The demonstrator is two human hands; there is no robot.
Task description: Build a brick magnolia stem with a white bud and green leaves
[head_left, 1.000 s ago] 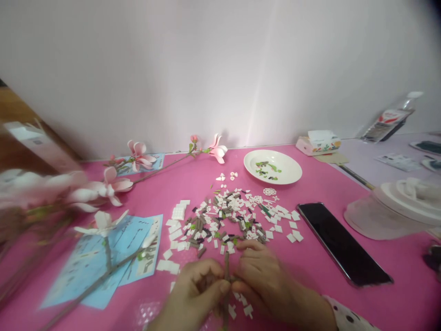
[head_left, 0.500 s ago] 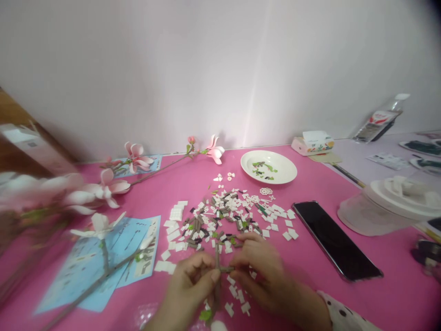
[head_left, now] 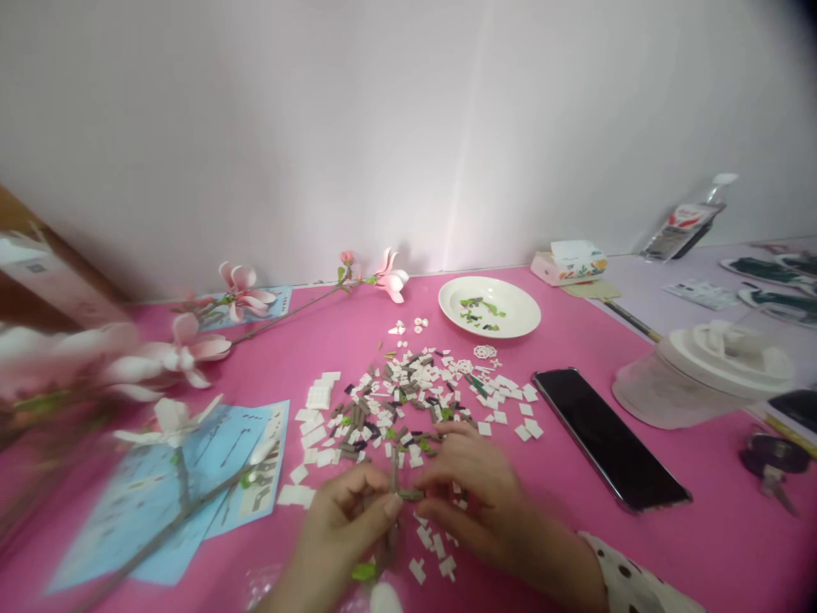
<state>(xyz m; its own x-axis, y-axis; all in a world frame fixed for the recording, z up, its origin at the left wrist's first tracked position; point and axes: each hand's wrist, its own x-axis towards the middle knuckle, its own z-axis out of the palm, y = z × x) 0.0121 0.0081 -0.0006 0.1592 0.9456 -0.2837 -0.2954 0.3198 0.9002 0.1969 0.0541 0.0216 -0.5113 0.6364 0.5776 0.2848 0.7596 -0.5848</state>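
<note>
My left hand (head_left: 345,519) pinches a brown toy-brick branch (head_left: 394,466), which stands roughly upright between thumb and fingers. A green leaf piece (head_left: 363,571) and a white bud piece (head_left: 385,598) show at its lower end. From the branch a short brown side piece (head_left: 410,495) points right, and the fingertips of my right hand (head_left: 476,489) are closed on its end. Just beyond both hands lies a loose pile of small white, brown, black and green bricks (head_left: 418,396). Several white pieces (head_left: 437,545) lie between my wrists.
White plate (head_left: 529,322) with green bits at the back; tissue box (head_left: 568,262) behind it. At right: phone (head_left: 613,438), lidded tub (head_left: 670,387), keys (head_left: 774,464). At left, magnolia stems (head_left: 191,511) lie over blue instruction sheets (head_left: 159,558). A clear bottle (head_left: 686,223) leans against the wall.
The view has shifted slightly, so most things sit a little further left. Both hands keep hold of the branch and its side piece, with little other movement.
</note>
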